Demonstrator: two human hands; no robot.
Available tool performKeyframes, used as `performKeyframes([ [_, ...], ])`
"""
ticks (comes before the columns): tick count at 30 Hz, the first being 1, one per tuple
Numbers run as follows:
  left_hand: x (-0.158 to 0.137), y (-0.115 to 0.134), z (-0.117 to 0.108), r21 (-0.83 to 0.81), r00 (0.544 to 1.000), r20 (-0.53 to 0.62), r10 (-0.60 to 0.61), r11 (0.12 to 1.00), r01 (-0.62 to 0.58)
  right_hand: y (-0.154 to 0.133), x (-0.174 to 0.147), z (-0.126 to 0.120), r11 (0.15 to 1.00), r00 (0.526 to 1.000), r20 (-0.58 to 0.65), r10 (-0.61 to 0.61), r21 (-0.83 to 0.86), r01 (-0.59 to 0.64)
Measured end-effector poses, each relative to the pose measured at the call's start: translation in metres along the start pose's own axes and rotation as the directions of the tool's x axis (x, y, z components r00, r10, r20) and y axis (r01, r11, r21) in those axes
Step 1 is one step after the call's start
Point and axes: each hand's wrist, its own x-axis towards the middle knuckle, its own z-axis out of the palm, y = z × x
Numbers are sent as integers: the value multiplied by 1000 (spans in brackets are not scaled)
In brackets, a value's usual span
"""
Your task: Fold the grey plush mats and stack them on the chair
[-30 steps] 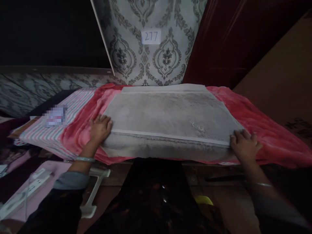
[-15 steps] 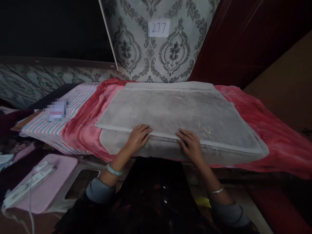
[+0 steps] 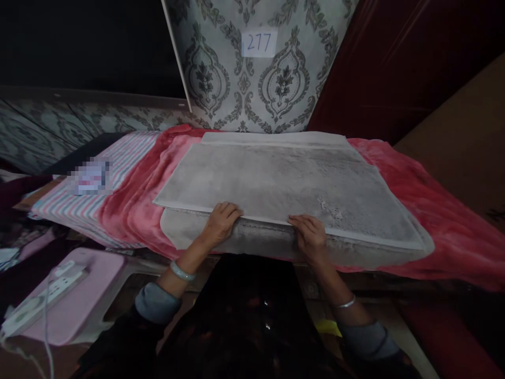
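A grey plush mat (image 3: 272, 179) lies folded across a red and pink blanket (image 3: 418, 189). Its upper layer ends in a pale bound edge, and the lower layer sticks out towards me. My left hand (image 3: 221, 223) grips that edge left of the middle, fingers on top and the thumb out of sight below. To the right of it, my right hand (image 3: 311, 235) pinches the same edge, its thumb hidden under the layer. Small pale wrinkles or tufts show on the mat near the right hand.
Left of the mat are a striped cloth (image 3: 118, 158) and a blurred-out item on it. A power strip (image 3: 51, 295) rests on a pink stool (image 3: 92, 279) at lower left. Behind are a dark screen (image 3: 90, 47), patterned wallpaper and a paper marked 277 (image 3: 259, 42).
Both hands have closed on the mat's edge, with the thumbs now tucked under it. The left hand has shifted slightly left. The mat lies almost unchanged.
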Motion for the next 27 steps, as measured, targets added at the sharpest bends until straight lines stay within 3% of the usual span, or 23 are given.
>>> performKeyframes([
  [6, -4, 3, -10, -81, 1000, -2, 3, 997, -3, -6, -8, -7, 1000, 1000, 23, 3, -6, -3],
  [10, 5, -3, -29, -168, 993, 3, -116, 979, 115, -9, 13, -24, 1000, 999, 42, 4, -7, -3],
  [14, 17, -14, -35, 39, 944, 51, -327, 945, 326, -6, 35, -22, 969, 989, 121, 85, -240, -54],
  [19, 3, -20, -24, 198, 883, 248, -398, 913, 356, -1, 18, -4, 941, 946, 320, 41, -331, 71],
  [23, -12, -18, -24, 202, 887, 200, -416, 903, 379, 1, 0, -1, 943, 965, 255, 55, -330, 33],
  [27, 8, -1, -28, 145, 887, 156, -435, 898, 415, -11, 19, 1, 970, 980, 185, 76, -240, -30],
])
